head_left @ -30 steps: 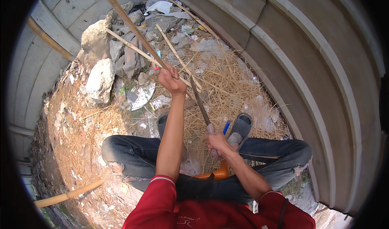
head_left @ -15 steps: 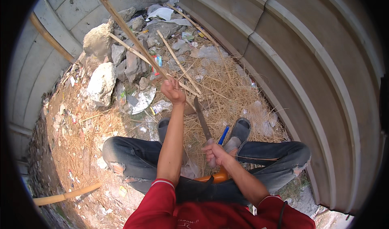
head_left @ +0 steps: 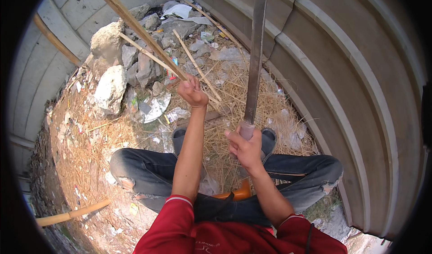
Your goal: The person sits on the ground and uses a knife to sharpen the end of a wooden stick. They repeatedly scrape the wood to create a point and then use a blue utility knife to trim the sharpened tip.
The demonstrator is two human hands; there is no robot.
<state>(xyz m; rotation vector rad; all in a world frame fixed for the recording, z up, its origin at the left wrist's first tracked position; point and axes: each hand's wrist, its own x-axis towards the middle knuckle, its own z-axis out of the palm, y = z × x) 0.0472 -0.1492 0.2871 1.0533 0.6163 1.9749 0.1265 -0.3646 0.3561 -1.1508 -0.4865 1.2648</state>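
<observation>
My left hand (head_left: 192, 91) is closed around the lower end of a long bamboo strip (head_left: 139, 29), which slants up and away to the far left. In my right hand (head_left: 246, 146) is the pale handle of a long machete (head_left: 255, 69), its dark blade standing raised and pointing away from me. Blade and bamboo are apart. Under my hands lies a short dark piece of wood (head_left: 210, 116) among the straw. Thinner bamboo sticks (head_left: 194, 61) rest on the ground beyond my left hand.
Rocks (head_left: 110, 90) are heaped at the far left, with litter around them. A corrugated metal wall (head_left: 342, 101) runs along the right. Between my bent legs sits an orange object (head_left: 243, 191). A bamboo piece (head_left: 74, 215) lies at the near left; straw (head_left: 234, 92) covers the ground.
My right hand has lifted the machete, and its blade has swung up from low beside the bamboo's end. My left hand keeps its hold on the bamboo strip, which has shifted slightly.
</observation>
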